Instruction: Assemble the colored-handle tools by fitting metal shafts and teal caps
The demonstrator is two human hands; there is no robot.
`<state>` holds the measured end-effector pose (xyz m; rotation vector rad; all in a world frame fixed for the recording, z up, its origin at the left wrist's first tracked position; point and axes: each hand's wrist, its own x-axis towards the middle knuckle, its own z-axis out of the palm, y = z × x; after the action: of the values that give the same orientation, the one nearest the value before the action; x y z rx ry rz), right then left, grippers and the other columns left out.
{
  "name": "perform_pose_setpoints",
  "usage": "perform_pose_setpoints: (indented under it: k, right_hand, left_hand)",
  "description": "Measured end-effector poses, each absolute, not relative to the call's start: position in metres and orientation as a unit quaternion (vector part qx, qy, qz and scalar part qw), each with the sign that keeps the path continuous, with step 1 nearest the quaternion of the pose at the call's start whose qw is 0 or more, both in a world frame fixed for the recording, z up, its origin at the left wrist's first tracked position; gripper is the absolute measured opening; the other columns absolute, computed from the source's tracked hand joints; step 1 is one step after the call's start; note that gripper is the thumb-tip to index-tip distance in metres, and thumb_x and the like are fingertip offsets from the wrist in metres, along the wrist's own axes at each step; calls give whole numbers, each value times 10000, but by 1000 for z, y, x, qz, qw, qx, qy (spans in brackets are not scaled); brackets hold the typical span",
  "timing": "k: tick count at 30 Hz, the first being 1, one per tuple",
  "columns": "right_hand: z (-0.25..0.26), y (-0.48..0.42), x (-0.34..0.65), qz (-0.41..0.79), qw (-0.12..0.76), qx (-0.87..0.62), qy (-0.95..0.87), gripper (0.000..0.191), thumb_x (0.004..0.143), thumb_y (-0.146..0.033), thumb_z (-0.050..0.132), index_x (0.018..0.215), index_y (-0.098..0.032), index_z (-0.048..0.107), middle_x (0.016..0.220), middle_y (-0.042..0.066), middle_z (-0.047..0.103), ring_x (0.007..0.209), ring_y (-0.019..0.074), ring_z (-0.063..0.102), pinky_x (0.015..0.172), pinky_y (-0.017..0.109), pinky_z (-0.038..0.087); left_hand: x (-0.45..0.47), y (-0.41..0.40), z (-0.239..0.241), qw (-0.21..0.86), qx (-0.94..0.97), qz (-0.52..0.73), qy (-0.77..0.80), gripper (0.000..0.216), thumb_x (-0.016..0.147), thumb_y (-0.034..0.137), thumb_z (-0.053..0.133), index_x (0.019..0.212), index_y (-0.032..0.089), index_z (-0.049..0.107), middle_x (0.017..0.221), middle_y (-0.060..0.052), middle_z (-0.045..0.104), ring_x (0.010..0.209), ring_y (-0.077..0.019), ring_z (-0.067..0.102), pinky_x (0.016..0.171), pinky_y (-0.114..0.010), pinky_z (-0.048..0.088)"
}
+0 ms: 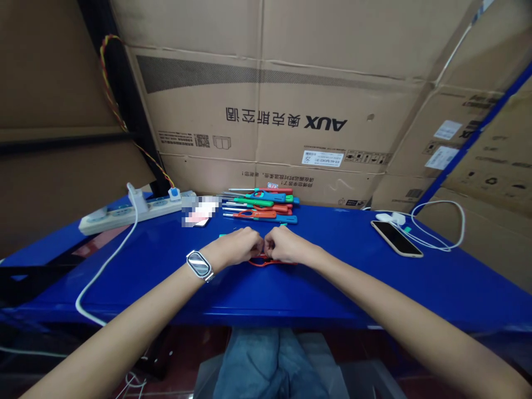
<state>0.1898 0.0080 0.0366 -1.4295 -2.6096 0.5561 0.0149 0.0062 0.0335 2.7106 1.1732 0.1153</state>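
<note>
My left hand [243, 245] and my right hand [286, 244] meet knuckle to knuckle over the middle of the blue table. Both have their fingers closed in a pinch, and whatever is between the fingertips is hidden. Directly under them lies a red-orange long-nosed lighter [266, 264], partly covered by the hands; I cannot tell if they touch it. Just beyond, a pile of long-nosed lighters [266, 204] in red, green, blue and orange lies with metal tips to the left. A small green scrap [222, 235] shows beside my left hand.
A white power strip [137, 209] with plugs and a white cable stands at the left, near a blurred card [200, 212]. To the right are a phone [397, 238], a white charger [390, 218] and its looped cable. A cardboard wall [286, 83] closes off the back.
</note>
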Motion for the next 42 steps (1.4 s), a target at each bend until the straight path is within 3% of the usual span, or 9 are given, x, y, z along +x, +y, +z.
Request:
perform_pose_setpoints:
  k: [15, 19, 22, 25, 30, 38, 42]
  right_hand:
    - [9, -7, 217, 205, 307, -430, -824, 137, 835, -85, 601, 870, -156, 713, 804, 4, 630, 610, 84, 519, 631, 208, 421]
    - [10, -24, 234, 122, 282, -364, -879, 199, 916, -150, 542, 1005, -178, 718, 956, 52, 625, 764, 127, 572, 712, 243, 464]
    - [8, -36, 244, 37, 228, -330, -915, 231, 944, -211, 534, 1080, -205, 721, 970, 74, 614, 888, 181, 574, 830, 311, 468]
    - [3, -41, 247, 1, 199, -336, -921, 227, 956, -241, 531, 1072, -210, 724, 965, 83, 616, 888, 193, 566, 839, 334, 464]
    - [-2, -41, 244, 35, 211, -349, -913, 220, 964, -241, 520, 989, -201, 735, 940, 69, 625, 898, 187, 593, 855, 326, 475]
    - [9, -16, 247, 110, 300, -396, -861, 277, 937, -140, 506, 1110, -190, 716, 982, 58, 657, 853, 150, 624, 793, 271, 476]
    - [13, 17, 250, 108, 316, -448, -829, 234, 900, -100, 535, 1001, -164, 736, 994, 65, 688, 853, 150, 621, 802, 275, 456]
  left_hand:
    - [15, -6, 23, 0, 914, 106, 393, 154, 961, 226, 525, 955, 188, 675, 972, -56, 631, 866, -200, 612, 758, -308, 444]
    - [18, -23, 22, -58, 926, 134, 349, 207, 978, 192, 463, 980, 181, 671, 1023, -73, 621, 951, -223, 569, 852, -371, 436]
    - [19, -31, 18, -57, 935, 145, 317, 224, 985, 206, 468, 986, 188, 692, 1025, -76, 621, 948, -222, 552, 853, -374, 438]
    - [20, -33, 13, -46, 937, 146, 314, 243, 994, 221, 470, 976, 191, 711, 990, -75, 624, 929, -215, 547, 852, -369, 445]
    - [21, -32, 9, -31, 938, 134, 317, 267, 999, 220, 457, 925, 171, 708, 983, -83, 616, 930, -211, 547, 872, -361, 465]
    - [19, -11, 22, 21, 927, 204, 314, 253, 986, 257, 471, 1073, 184, 698, 989, -78, 633, 935, -202, 593, 849, -330, 489]
    - [12, 21, 34, 37, 903, 248, 350, 243, 970, 265, 484, 1021, 167, 700, 973, -77, 678, 928, -207, 628, 851, -338, 486]
